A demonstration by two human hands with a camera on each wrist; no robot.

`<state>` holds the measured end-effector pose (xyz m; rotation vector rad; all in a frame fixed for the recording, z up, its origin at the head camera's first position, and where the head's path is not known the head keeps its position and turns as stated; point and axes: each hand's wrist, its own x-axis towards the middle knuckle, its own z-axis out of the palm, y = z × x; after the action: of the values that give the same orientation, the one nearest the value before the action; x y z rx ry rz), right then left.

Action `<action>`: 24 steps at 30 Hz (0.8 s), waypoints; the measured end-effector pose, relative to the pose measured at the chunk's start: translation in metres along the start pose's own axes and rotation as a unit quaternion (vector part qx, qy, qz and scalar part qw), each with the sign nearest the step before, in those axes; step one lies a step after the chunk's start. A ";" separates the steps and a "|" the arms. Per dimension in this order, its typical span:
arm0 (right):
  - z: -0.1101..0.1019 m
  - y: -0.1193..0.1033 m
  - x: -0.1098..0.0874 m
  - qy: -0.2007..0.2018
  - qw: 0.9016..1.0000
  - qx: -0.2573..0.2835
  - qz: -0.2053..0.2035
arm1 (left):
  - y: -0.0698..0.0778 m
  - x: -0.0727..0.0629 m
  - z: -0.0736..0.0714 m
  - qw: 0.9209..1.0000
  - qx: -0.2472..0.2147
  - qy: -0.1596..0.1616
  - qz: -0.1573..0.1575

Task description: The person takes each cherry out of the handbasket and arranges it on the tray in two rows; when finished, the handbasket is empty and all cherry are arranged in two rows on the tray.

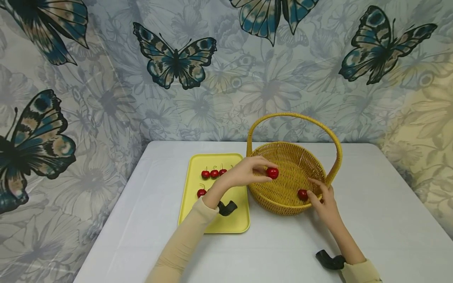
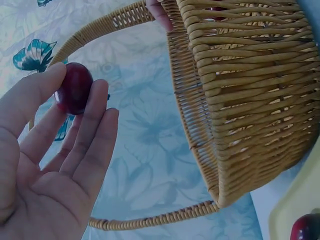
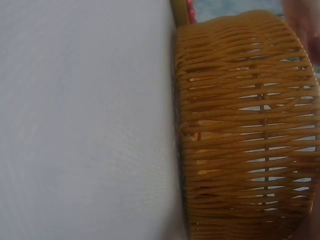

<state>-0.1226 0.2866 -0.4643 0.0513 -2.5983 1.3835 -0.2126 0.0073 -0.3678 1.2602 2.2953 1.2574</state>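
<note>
My left hand (image 1: 253, 171) pinches a red cherry (image 1: 272, 173) between thumb and fingertips, above the left part of a yellow wicker basket (image 1: 279, 204). In the left wrist view, the held cherry (image 2: 75, 89) looks dark and glossy. My right hand (image 1: 325, 200) reaches over the basket's right rim, thumb and index finger spread apart and pointing inward. Close by the thumb tip, a second cherry (image 1: 302, 194) shows inside the basket. The right wrist view shows mostly the basket's woven side (image 3: 245, 125); that hand is largely out of its frame.
Left of the basket, a yellow tray (image 1: 191, 184) holds several stemmed cherries (image 1: 214, 173), partly hidden behind my left forearm. The basket's tall handle (image 1: 293, 114) arches over it. A butterfly-patterned backdrop (image 1: 198, 114) stands behind the white table (image 1: 141, 236).
</note>
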 end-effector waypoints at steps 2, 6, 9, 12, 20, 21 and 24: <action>0.000 0.000 0.000 -0.001 1.000 0.001 0.001 | -0.001 -0.006 -0.001 1.000 -0.004 0.019 -0.003; 0.001 0.000 0.000 -0.003 1.000 0.004 0.001 | -0.004 -0.018 -0.003 0.998 -0.007 0.057 -0.016; 0.001 0.000 0.000 -0.003 1.000 0.004 0.001 | -0.008 -0.028 -0.006 0.997 -0.015 0.076 -0.024; 0.000 0.000 0.000 -0.003 1.000 0.003 0.001 | -0.011 -0.037 -0.008 0.995 -0.017 0.092 -0.033; 0.000 0.001 0.001 -0.002 1.000 -0.001 -0.001 | -0.021 -0.060 -0.011 0.990 0.031 0.129 -0.056; 0.000 0.001 0.001 -0.002 1.000 -0.001 -0.002 | -0.023 -0.063 -0.011 0.989 0.035 0.133 -0.060; 0.000 0.001 0.001 -0.002 1.000 -0.001 -0.003 | -0.026 -0.072 -0.010 0.986 0.055 0.143 -0.072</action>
<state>-0.1241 0.2876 -0.4648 0.0617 -2.6020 1.3798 -0.1898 -0.0615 -0.3952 0.9766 2.6344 1.3537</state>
